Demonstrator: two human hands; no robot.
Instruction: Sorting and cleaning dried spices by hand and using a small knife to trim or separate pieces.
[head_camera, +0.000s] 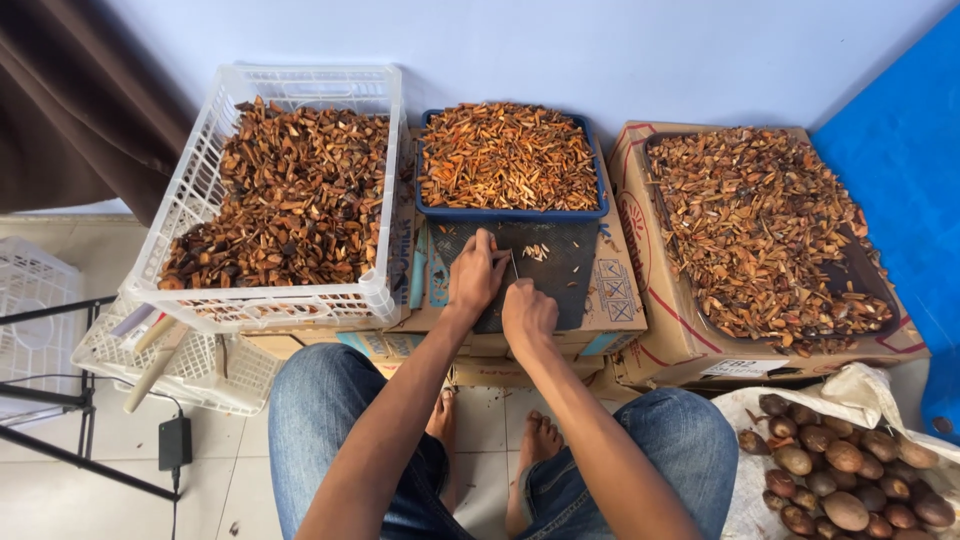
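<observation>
1. The left hand (475, 275) lies on a dark cutting board (560, 275), its fingers pressed together, pinning a small piece that they hide
2. The right hand (527, 312) is curled shut around a thin blade (514, 265) set just beside the left fingertips
3. A few cut slivers (537, 250) lie on the board, below the blue tray (510, 212) heaped with orange strips
4. The step in hand looks like slicing; the next stroke calls for a short, straight cut kept clear of the left fingertips
5. Whole brown nuts (840, 470) wait on a sack at the right
</observation>
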